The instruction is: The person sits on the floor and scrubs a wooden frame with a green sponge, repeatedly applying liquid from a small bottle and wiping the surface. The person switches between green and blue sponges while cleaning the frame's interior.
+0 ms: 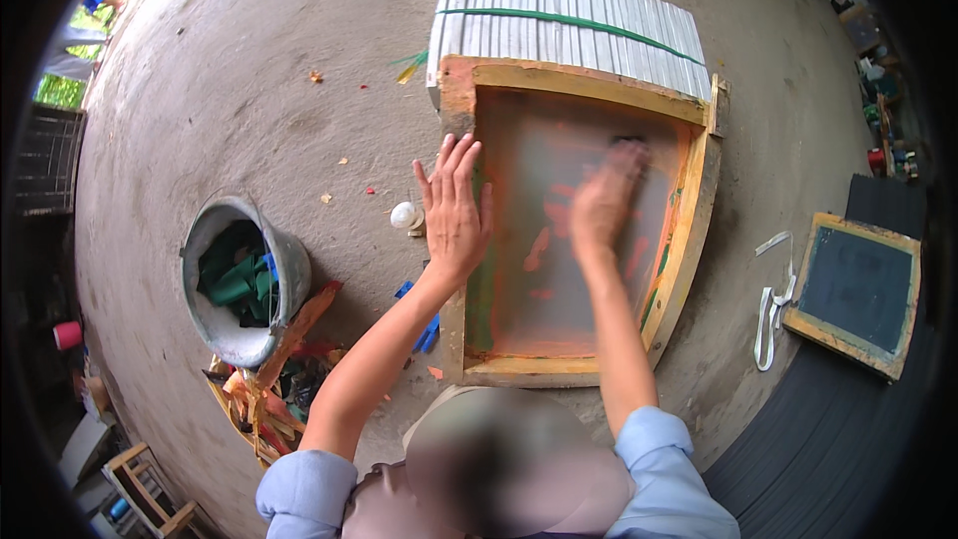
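Observation:
A wooden screen-printing frame (584, 78) with paint-stained edges lies in front of me, its far side against a bundle of white slats or boards (559, 40). Its pale, translucent mesh (519, 160) carries orange-pink smears and a green strip along the left. My left hand (455, 215) lies on the frame's left rail, fingers stretched out and holding nothing. Over the right part of the mesh, my right hand (605, 202) is blurred by motion. A dark patch shows at its fingertips; whether it holds something I cannot make out.
Left of the frame stands a grey bucket (294, 265) with green cloth-like material inside, beside a heap of colourful scraps (269, 409). A white bulb-like object (403, 215) sits near my left hand. At right are white straps (766, 324) and another dark-meshed frame (813, 314).

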The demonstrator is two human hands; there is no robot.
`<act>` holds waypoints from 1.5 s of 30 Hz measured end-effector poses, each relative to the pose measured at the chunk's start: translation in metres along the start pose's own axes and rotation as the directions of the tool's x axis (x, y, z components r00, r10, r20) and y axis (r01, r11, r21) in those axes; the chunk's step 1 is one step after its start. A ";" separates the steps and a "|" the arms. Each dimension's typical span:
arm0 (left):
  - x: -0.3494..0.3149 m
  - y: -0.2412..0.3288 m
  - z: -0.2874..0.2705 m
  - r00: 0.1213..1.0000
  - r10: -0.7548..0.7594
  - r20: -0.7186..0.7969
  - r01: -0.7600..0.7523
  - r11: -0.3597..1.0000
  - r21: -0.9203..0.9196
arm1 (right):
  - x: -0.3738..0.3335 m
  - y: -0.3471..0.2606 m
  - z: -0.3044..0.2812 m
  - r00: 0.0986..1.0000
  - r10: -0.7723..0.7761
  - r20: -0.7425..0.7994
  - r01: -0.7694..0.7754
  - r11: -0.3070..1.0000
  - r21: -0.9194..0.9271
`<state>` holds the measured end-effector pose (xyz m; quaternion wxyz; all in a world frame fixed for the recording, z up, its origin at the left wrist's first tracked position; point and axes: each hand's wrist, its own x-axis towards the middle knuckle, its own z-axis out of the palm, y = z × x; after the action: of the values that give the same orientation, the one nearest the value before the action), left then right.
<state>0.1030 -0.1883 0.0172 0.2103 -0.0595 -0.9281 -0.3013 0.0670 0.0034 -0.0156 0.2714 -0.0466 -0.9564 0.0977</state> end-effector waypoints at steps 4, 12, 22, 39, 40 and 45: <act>-0.003 -0.004 -0.002 1.000 0.000 0.019 0.000 1.000 0.010 | -0.013 -0.083 0.017 0.911 -0.388 0.141 0.335 0.894 0.298; 0.002 -0.001 -0.004 1.000 -0.022 -0.002 0.022 0.995 -0.102 | 0.009 0.036 -0.008 0.992 0.050 0.117 -0.050 0.999 -0.007; 0.000 -0.012 -0.009 0.999 -0.040 -0.010 0.040 0.999 -0.020 | -0.002 0.037 -0.013 0.971 -0.144 0.189 0.136 0.989 0.059; 0.000 -0.002 -0.004 0.995 -0.084 0.052 0.086 0.995 -0.042 | 0.020 0.036 0.001 0.990 0.134 0.033 -0.131 0.989 -0.069; 0.001 -0.001 -0.003 0.995 -0.089 0.054 0.092 0.994 -0.059 | 0.021 0.017 0.001 0.997 0.047 0.059 -0.048 0.998 0.027; -0.001 -0.010 -0.003 0.998 -0.029 0.056 0.033 0.996 -0.077 | -0.023 -0.061 0.018 0.841 -0.519 0.149 0.493 0.851 0.183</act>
<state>0.1029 -0.1977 0.0133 0.1777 -0.0612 -0.9219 -0.3387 0.0744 -0.0620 -0.0293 0.1960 0.2364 -0.9472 0.0922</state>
